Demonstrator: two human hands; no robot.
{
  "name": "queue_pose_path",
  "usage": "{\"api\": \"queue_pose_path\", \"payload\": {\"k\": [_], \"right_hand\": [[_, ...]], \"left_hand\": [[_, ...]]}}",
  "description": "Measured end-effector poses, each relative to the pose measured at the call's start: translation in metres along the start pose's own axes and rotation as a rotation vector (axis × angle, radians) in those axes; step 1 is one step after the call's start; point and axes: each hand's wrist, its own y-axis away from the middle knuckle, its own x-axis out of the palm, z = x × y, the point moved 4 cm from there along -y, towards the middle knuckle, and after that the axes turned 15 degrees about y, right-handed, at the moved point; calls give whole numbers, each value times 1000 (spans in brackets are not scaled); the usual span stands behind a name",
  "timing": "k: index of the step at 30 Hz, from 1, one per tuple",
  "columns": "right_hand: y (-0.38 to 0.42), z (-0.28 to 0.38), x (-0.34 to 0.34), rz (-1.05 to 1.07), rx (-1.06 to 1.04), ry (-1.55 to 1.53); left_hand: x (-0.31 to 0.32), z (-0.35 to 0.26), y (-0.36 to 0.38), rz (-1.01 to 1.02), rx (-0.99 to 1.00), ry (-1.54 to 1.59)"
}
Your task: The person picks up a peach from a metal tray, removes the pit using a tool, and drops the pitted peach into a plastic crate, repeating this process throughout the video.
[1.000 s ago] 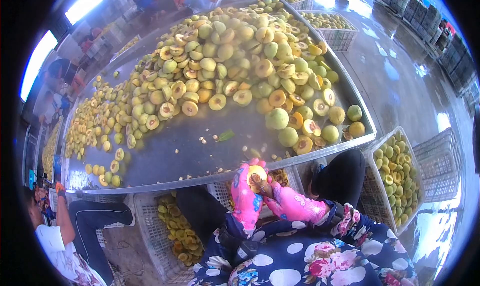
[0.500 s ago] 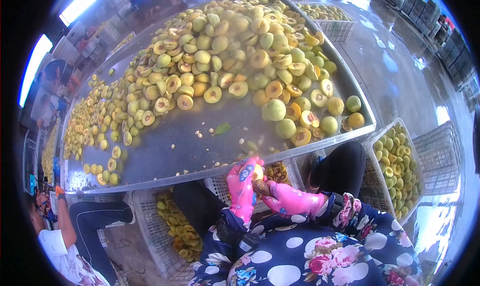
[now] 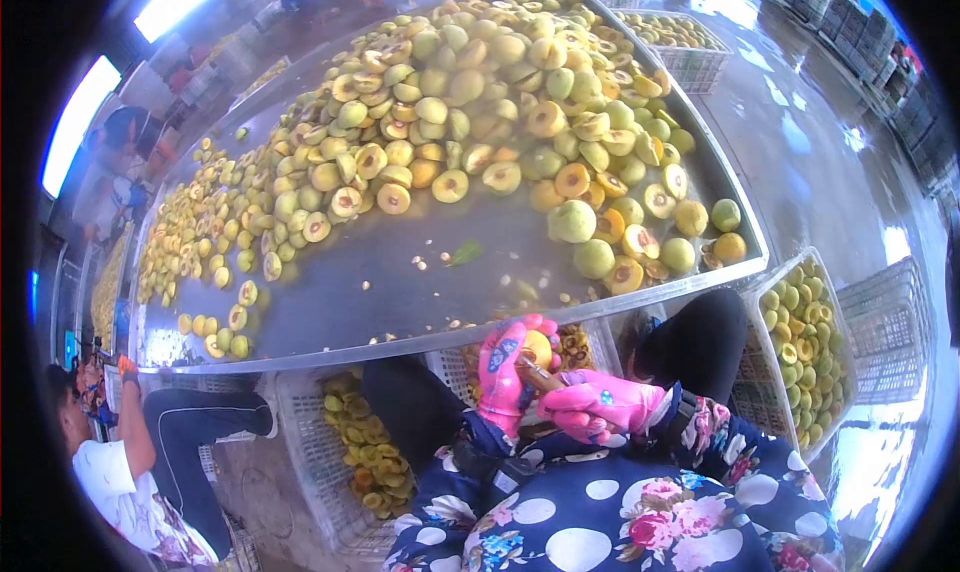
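In a pink patterned glove, my left hand is closed around a yellow stone fruit, apricot- or plum-like, just in front of the table's near edge. My right hand, gloved in pink too, grips a short tool with a brown handle. The tool points at the fruit and seems to touch it; its tip cannot be made out. On the metal table beyond lies a large heap of halved yellow-green fruit, some halves showing brown stones or hollows. Loose pale kernels and a green leaf lie nearer.
Below the table edge, crates hold cut fruit: one crate at left, one under my hands. A full fruit crate stands at right beside an upright crate. A co-worker sits at far left. The table has a raised rim.
The view has shifted, so the table and crates appear slightly further right. My left fingers have opened up around the fruit, showing more of it, and the tool's handle is more visible.
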Motion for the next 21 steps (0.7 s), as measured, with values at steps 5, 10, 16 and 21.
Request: {"api": "queue_pose_path", "payload": {"k": [5, 10, 16, 21], "right_hand": [[14, -1, -1, 96, -62, -102], [-27, -69, -73, -292, 80, 1420], [-32, -46, -63, -266, 258, 1198], [-41, -67, -79, -294, 129, 1321]], "left_hand": [[-3, -40, 11, -201, 169, 178], [-64, -182, 54, -403, 603, -316], [-132, -281, 30, -538, 525, -1227], [-75, -318, -113, -474, 562, -1398]]}}
